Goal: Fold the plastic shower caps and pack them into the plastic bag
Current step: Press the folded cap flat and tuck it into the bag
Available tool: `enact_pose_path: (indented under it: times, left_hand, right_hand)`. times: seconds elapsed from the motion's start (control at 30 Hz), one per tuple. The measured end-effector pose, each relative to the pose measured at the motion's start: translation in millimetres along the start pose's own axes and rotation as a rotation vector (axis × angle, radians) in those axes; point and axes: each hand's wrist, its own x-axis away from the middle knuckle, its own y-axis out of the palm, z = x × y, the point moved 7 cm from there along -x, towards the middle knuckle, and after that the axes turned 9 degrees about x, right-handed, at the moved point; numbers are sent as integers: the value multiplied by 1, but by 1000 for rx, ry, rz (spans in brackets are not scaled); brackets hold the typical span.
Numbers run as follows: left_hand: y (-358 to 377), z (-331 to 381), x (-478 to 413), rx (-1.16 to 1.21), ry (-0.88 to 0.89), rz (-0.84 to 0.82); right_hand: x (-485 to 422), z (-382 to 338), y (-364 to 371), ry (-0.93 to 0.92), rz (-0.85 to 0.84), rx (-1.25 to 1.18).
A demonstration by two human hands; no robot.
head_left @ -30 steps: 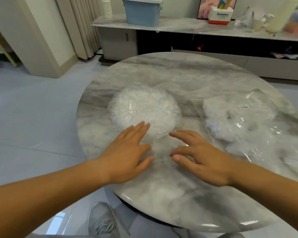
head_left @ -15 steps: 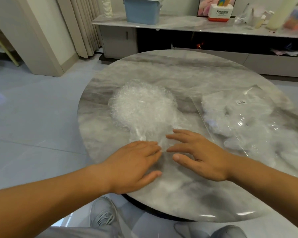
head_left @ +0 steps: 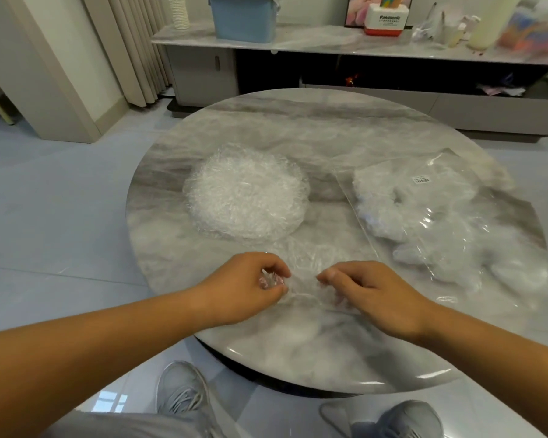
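While the clear cap (head_left: 304, 267) lay on the near part of the round table (head_left: 298, 121), both hands gripped it. The left hand (head_left: 244, 289) had its fingers curled and pinched the cap's crinkled edge between thumb and fingertips. The right hand (head_left: 374, 295), fingers bent under, pinched the opposite edge, and the thin film stretched between the two hands. Just behind the cap, left of the table's middle, sat a round pile (head_left: 246, 197) of crinkled caps. On the right side of the table, apart from the pile, lay the bag (head_left: 456, 222), flat, with white bunched plastic showing through it and a small label (head_left: 422, 179) near its far end. Beyond the table ran a low shelf (head_left: 329, 42) carrying a blue bin (head_left: 242, 17), stacked cups (head_left: 178, 11) and a red-and-white box (head_left: 385, 22). Below the table edge, two grey shoes (head_left: 181, 390) rested on the floor.
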Motion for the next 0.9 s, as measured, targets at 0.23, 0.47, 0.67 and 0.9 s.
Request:
enact_pose_path:
  times: [0.23,0.47,0.67,0.9]
  left_hand:
    - [-6,-13,-25,-93,-103,69]
    - [-14,-1,-24,-389,-100,102]
    - [-9,9,-32,-263,-105,67]
    - [8,5,-34,18,-173,-91]
  right_hand:
    - [-20,12,7,72,82,259]
    - [-20,8,-3,51,155,393]
    - [-22,-5,-18,77,258,208]
    - [-27,8,-6,305,109,-420]
